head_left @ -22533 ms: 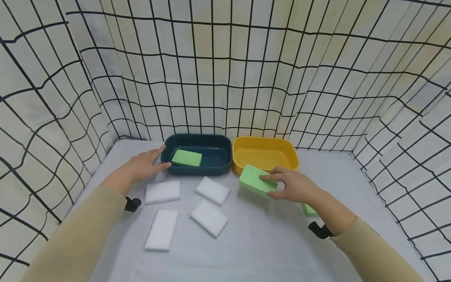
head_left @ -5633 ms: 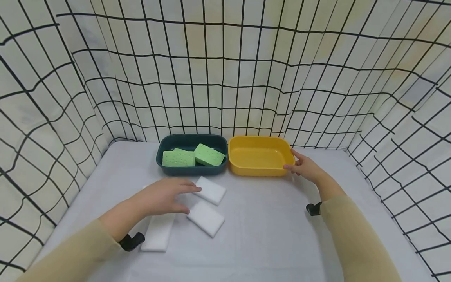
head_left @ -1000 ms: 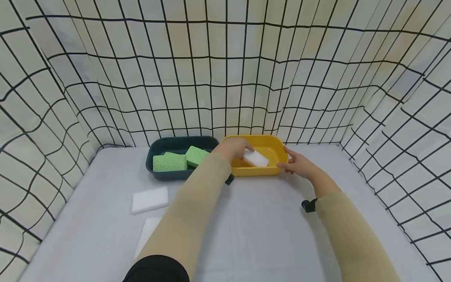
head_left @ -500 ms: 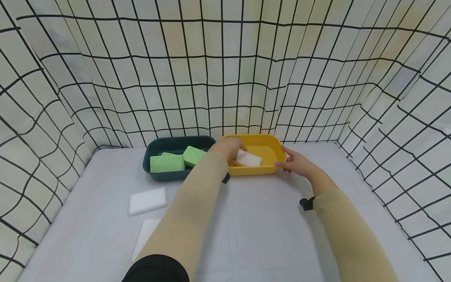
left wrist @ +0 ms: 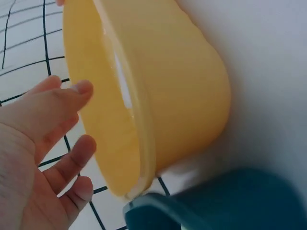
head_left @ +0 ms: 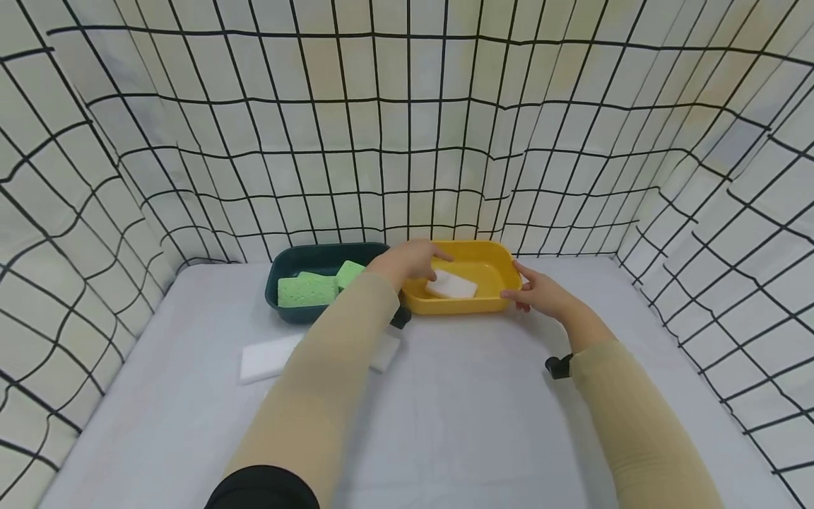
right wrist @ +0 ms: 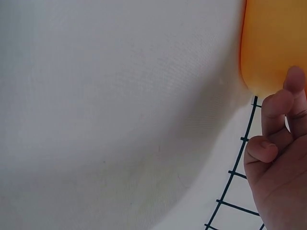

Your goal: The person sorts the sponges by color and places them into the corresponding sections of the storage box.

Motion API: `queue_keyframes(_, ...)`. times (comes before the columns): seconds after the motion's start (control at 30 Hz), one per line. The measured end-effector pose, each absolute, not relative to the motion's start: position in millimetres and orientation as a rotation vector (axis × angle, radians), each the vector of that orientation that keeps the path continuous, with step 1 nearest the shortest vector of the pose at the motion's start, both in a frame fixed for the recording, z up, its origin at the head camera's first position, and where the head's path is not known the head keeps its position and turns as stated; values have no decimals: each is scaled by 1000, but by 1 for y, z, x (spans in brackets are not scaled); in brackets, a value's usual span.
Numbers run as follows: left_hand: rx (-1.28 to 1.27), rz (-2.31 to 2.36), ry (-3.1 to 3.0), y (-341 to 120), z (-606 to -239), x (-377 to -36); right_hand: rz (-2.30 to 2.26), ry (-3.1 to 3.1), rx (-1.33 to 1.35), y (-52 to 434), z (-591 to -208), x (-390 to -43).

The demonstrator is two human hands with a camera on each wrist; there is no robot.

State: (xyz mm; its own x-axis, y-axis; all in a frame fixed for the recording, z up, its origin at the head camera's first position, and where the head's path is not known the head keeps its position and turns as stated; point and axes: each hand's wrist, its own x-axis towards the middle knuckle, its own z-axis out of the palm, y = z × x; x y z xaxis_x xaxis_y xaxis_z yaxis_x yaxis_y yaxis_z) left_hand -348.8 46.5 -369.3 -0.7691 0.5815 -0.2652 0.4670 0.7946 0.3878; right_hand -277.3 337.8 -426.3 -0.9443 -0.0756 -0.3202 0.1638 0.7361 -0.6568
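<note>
Your left hand [head_left: 412, 259] hovers w/ fingers spread & relaxed over the yellow tub [head_left: 490, 305], holding nothing; the white sponge [head_left: 451, 285] lies flat inside, just beyond the fingertips. Your right hand [head_left: 538, 293] rests vs the tub's right end, fingers loosely bent, prob. to steady it. Green sponges [head_left: 307, 290] fill the dark teal tub [head_left: 284, 313] beside; more white sponges [head_left: 268, 358] lie on the table [head_left: 470, 417].

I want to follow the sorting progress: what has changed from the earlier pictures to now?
All green sponges now lie in the dark tray. The left hand has released a white sponge in the yellow tray. The right hand stays on its rim.
</note>
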Motion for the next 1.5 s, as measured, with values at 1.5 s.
queue_keyframes(1.5,968,477,2601,-121,-389,-230,-1013,2610,25,337,-426,-273)
